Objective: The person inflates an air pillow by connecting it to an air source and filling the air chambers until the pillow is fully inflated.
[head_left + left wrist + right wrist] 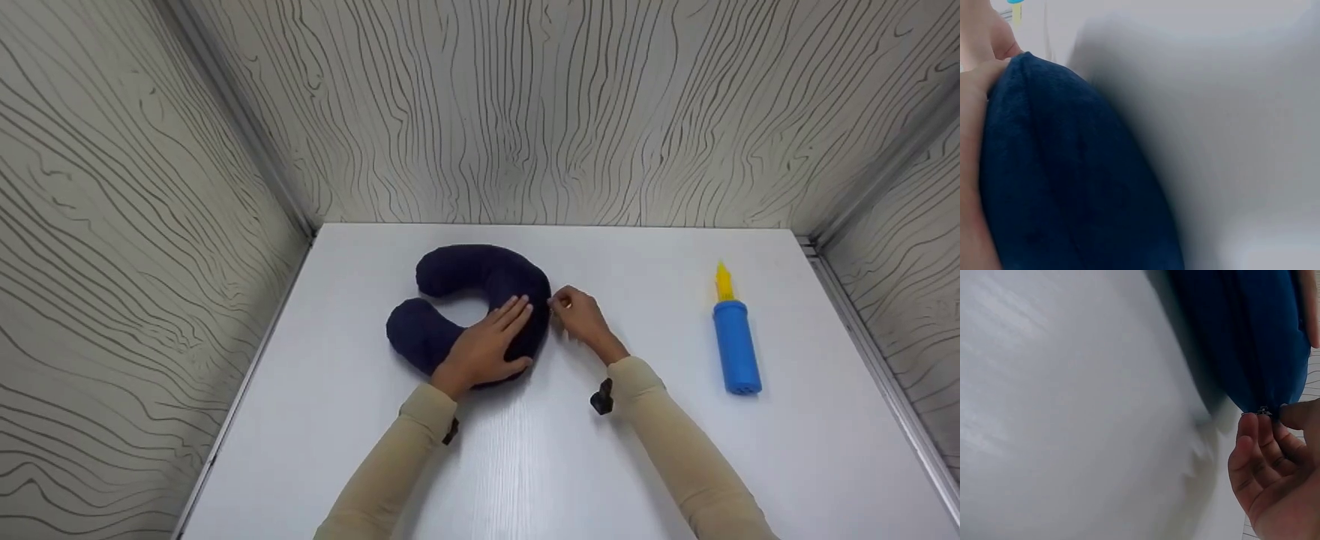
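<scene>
A dark blue U-shaped neck pillow lies on the white table, its opening toward the left. My left hand rests on top of it with the fingers straight. At the outer curve on the right, my right hand has its thumb and fingers curled together at the edge. In the right wrist view, those fingertips pinch a small metal zipper pull on the pillow's seam. Fingers partly hide the pull. The left wrist view shows the pillow's rounded side with a seam running along it.
A blue hand pump with a yellow nozzle lies to the right on the white table. Wood-patterned panels stand behind and at both sides, with metal framing along the table's side edges.
</scene>
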A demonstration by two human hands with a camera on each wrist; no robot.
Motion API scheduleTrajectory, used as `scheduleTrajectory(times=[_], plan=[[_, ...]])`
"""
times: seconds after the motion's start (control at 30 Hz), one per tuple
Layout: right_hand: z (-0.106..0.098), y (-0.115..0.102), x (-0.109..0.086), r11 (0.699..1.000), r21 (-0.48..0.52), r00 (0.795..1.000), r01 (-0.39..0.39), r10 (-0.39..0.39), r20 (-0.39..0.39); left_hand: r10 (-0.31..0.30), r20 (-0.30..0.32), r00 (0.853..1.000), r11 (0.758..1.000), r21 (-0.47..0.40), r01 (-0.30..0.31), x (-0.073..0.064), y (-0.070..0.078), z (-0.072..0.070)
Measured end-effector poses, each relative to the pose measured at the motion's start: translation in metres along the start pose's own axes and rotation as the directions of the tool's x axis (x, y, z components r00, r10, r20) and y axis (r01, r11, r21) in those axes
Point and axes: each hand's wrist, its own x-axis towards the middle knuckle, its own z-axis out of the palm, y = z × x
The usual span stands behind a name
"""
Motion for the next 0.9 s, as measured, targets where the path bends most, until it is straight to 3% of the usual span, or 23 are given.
scheduleTrajectory(times=[0.4,0.6,0.9], plan=[[-0.002,0.005,-0.023,0.994,0.095,0.999,-0.054,0.054,-0.003,0.100,0.039,0.994,0.995,0.017,-0.101,0.001,-0.022,-0.016],[0.007,-0.003,-0.042,0.984,0.144,0.995,-0.104,0.103,0.017,0.084,0.024,0.996,0.996,0.036,-0.085,-0.006,-0.035,-0.022],[0.011,-0.008,-0.056,0.981,0.179,0.998,-0.070,0.067,0.023,0.061,-0.007,0.998,0.998,-0.011,-0.061,-0.012,-0.039,-0.025]])
